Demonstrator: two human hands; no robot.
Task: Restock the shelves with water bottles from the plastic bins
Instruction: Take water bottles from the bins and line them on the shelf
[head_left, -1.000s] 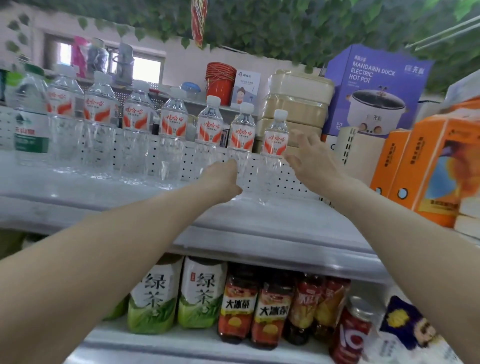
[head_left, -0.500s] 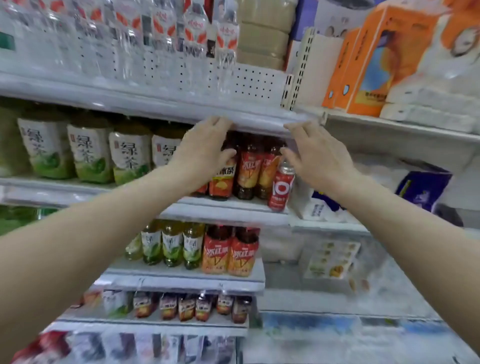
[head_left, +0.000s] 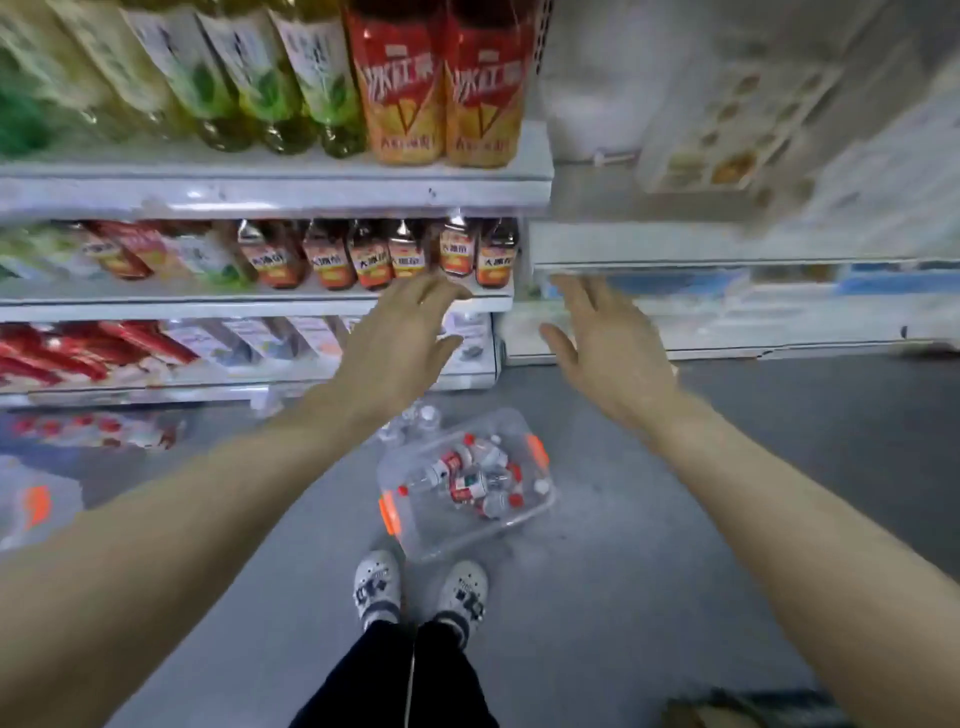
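A clear plastic bin (head_left: 415, 530) with orange latches sits on the grey floor just ahead of my feet. Several small water bottles (head_left: 470, 475) with red and white caps lie loose inside it. My left hand (head_left: 400, 338) and my right hand (head_left: 605, 343) are both stretched out in front of me, high above the bin, with fingers spread and nothing in them. The water shelf itself is out of view.
Shelves (head_left: 270, 187) with green tea and red iced-tea bottles fill the upper left. A lower shelf (head_left: 249, 299) holds small brown tea bottles. White packaged goods (head_left: 737, 98) sit to the right. A few clear bottles (head_left: 410, 421) stand on the floor behind the bin.
The view has swung down from the top water shelf to the floor and the bin. Both empty hands have dropped away from the shelf edge.
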